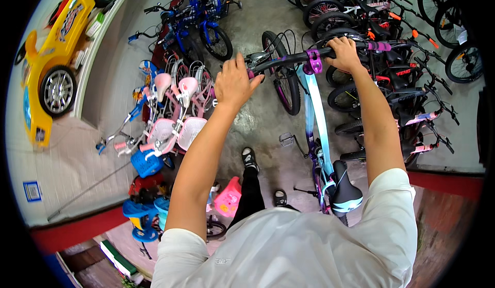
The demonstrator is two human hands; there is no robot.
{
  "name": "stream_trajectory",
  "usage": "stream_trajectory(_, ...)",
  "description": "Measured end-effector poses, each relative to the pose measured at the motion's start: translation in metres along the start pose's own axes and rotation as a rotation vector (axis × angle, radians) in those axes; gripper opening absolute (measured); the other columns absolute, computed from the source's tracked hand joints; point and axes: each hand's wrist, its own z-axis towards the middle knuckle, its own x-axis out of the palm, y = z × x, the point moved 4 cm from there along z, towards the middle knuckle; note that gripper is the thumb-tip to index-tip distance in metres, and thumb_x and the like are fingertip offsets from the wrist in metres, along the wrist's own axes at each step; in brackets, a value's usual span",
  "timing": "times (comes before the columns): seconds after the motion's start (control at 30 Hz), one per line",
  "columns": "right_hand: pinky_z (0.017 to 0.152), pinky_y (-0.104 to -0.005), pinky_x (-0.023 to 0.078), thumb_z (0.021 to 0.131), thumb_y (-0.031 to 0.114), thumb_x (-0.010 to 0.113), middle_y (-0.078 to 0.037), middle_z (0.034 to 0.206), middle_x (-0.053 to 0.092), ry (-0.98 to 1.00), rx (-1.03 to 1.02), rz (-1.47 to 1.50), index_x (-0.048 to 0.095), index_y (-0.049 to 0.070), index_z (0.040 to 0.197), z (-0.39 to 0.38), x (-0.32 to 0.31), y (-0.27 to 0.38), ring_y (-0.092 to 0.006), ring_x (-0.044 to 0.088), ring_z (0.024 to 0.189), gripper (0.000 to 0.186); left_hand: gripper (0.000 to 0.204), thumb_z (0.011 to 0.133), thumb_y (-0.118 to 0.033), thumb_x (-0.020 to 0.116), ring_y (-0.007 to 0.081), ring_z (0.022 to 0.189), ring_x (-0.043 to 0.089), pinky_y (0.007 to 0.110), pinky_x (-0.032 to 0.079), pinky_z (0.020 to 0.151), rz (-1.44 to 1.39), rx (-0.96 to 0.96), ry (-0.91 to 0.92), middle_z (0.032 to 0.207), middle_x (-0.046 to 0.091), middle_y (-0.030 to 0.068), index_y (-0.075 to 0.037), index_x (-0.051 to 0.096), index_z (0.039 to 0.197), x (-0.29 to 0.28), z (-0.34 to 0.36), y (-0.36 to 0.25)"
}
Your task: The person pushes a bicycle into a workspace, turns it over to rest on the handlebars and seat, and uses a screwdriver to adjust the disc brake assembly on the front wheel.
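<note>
My left hand lies at the handlebar, fingers loosely spread, thumb out; my right hand curls over the bar beside the purple clamp.

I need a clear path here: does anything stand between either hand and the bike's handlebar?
Nothing visible does. The left hand lies over the left end of the handlebar; the right hand is on it, just right of the purple clamp. Both palms are hidden.

Between the fingers, the bar is black, its clamp purple; below them the frame is blue and purple.
</note>
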Motion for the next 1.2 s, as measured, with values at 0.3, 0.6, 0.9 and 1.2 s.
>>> stream_trajectory(0.3, 0.116, -0.0499, 0.034, 0.078, 0.042, 0.081, -0.005, 0.123, 0.066, 0.103, 0.124, -0.047, 0.07, 0.017, 0.12, 0.123, 0.02, -0.025, -0.0301, 0.054, 0.128, 0.05, 0.098, 0.078, -0.063, 0.084, 0.0364, 0.122, 0.062, 0.054, 0.041, 0.105, 0.041, 0.153, 0.345, 0.123, 0.067, 0.0205, 0.004, 0.049, 0.14, 0.032, 0.139, 0.057)
stream_trajectory(0.6, 0.114, -0.0496, 0.035, 0.078, 0.044, 0.08, -0.004, 0.122, 0.065, -0.002, 0.149, -0.017, 0.07, 0.018, 0.119, 0.25, 0.054, -0.067, -0.0294, 0.055, 0.125, 0.05, 0.092, 0.078, -0.028, 0.089, 0.0352, 0.13, 0.061, 0.053, 0.04, 0.114, 0.105, 0.209, 0.415, 0.131, 0.067, 0.0187, -0.005, 0.041, 0.153, 0.082, 0.295, 0.11)
stream_trajectory(0.9, 0.116, -0.0477, 0.032, 0.076, 0.039, 0.081, -0.003, 0.114, 0.068, -0.154, 0.168, 0.152, 0.073, 0.018, 0.115, 0.391, 0.075, -0.12, -0.0278, 0.056, 0.122, 0.044, 0.083, 0.08, -0.019, 0.087, 0.0348, 0.117, 0.065, 0.046, 0.048, 0.103, 0.087, 0.327, 0.349, 0.118, 0.068, 0.0157, -0.005, 0.045, 0.15, 0.13, 0.472, 0.148)
stream_trajectory(1.2, 0.118, -0.0478, 0.031, 0.077, 0.042, 0.081, -0.004, 0.116, 0.067, -0.117, 0.149, 0.171, 0.071, 0.018, 0.121, 0.529, 0.103, -0.169, -0.0274, 0.056, 0.124, 0.051, 0.08, 0.083, -0.021, 0.085, 0.0332, 0.117, 0.066, 0.045, 0.048, 0.102, 0.146, 0.293, 0.376, 0.118, 0.069, 0.014, -0.006, 0.046, 0.151, 0.18, 0.608, 0.183)
